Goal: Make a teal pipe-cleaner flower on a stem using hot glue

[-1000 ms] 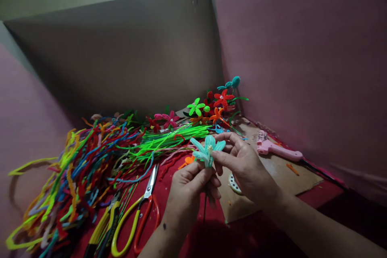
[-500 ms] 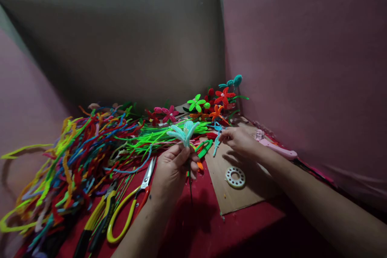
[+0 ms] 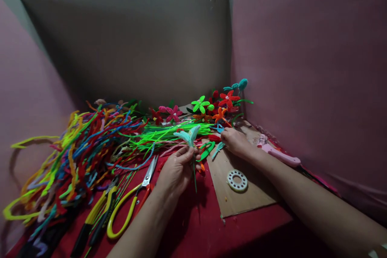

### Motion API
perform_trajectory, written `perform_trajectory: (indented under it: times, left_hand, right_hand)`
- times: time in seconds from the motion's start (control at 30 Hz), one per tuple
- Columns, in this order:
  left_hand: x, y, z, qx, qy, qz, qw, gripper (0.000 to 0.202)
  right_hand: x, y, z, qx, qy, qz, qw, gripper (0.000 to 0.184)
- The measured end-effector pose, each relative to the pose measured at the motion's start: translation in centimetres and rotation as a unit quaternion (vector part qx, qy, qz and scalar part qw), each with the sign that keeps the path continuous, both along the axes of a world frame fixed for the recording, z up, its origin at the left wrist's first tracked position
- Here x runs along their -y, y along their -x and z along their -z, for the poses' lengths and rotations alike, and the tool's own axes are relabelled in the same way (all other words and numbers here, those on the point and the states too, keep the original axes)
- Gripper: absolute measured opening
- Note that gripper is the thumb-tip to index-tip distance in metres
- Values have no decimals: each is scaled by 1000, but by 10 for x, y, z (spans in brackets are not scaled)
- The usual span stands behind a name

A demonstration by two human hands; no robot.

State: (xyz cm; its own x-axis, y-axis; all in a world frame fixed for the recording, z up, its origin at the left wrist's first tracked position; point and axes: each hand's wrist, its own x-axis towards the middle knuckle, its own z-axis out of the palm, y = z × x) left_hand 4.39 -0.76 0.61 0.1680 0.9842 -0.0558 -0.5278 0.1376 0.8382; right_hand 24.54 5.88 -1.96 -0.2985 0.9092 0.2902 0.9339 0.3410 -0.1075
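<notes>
Teal: 1 flower [image 3: 188,135] pinched by left hand [image 3: 175,171] fingers | 1 leaf [image 3: 218,148] pinched by right hand [image 3: 236,143] fingers

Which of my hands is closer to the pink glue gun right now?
Right. The right hand lies just left of the pink glue gun; the left hand, holding a pale blue flower, is farther left over the red cloth.

Home craft nook: pipe cleaners [image 3: 81,145], scissors [image 3: 136,197], cardboard walls [image 3: 127,44].
</notes>
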Motion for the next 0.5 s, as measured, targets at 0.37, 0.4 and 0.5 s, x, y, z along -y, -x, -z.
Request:
perform_trajectory:
  times: [0.37, 0.4, 0.5]
  left_hand:
    - [-1, -1, 1, -3, 13, -8, 1000, 8]
    - [-1, -1, 1, -2, 12, -9, 1000, 8]
    - [-1, -1, 1, 0, 11, -11, 1000, 8]
  right_hand:
    - [0, 1, 7, -17, 18, -31, 999, 24]
    - [0, 1, 7, -19, 20, -28, 999, 23]
    - [0, 4, 7, -21, 17, -30, 999, 27]
